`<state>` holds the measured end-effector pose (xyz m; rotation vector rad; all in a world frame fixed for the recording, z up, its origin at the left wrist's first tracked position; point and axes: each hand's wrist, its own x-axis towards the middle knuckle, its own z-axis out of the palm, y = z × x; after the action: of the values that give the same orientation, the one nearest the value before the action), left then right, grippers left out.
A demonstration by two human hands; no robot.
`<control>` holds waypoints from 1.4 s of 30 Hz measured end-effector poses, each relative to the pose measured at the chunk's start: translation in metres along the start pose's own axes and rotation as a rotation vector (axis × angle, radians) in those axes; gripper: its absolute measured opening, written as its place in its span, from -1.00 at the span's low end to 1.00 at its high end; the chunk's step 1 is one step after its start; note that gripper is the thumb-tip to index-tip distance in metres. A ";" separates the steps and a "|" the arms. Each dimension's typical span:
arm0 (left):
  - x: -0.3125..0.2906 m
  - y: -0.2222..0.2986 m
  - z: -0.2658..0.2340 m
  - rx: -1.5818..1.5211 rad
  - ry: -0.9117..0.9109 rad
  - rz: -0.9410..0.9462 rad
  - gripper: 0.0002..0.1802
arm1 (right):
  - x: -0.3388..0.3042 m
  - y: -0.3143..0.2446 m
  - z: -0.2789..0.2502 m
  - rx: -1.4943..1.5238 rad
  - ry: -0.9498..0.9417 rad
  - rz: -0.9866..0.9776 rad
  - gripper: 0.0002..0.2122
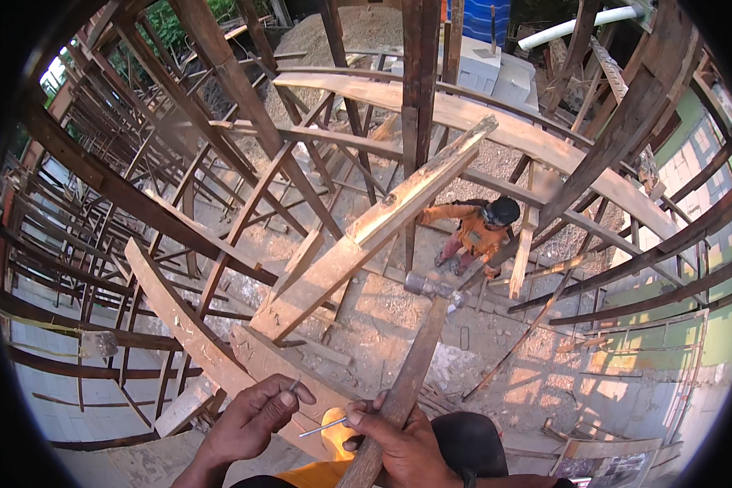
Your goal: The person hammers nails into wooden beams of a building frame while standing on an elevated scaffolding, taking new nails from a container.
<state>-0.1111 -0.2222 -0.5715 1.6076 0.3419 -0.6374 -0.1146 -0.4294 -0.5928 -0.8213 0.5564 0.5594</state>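
Note:
My right hand (398, 443) is closed round the wooden handle of a hammer (419, 350). The hammer's metal head points away from me, over the ground below. A thin grey nail (321, 427) sticks out to the left from between that hand's thumb and fingers. To its left, my left hand (256, 415) is closed in a pinch, with the tip of a small nail (294, 385) showing above the thumb. A broad pale plank (281, 370) runs just beyond both hands, and a long beam (325, 276) slants up to the right past it.
Far below stands a person in an orange top and dark cap (484, 224), one hand near an upright post (419, 98). Dark timber props (228, 65) crowd the left side. A long light board (480, 122) crosses the far side. A green wall (720, 333) rises at right.

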 end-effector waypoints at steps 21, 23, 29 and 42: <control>-0.029 0.170 0.085 0.425 0.267 0.166 -0.81 | -0.025 -0.008 -0.001 0.337 0.306 0.252 -0.83; -0.052 0.198 0.104 0.263 0.427 0.146 -0.80 | -0.027 -0.006 -0.003 0.280 0.358 0.304 -0.84; -0.126 0.236 0.110 0.048 0.662 0.322 -0.58 | -0.065 0.037 -0.032 0.280 0.340 0.437 -0.84; -0.247 0.395 0.100 -0.211 0.465 0.303 -0.59 | -0.166 -0.014 -0.071 0.320 0.055 0.540 -0.81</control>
<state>-0.1049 -0.3426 -0.1104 1.5507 0.4757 0.0107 -0.2422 -0.5334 -0.5175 -0.3760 0.9024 0.9136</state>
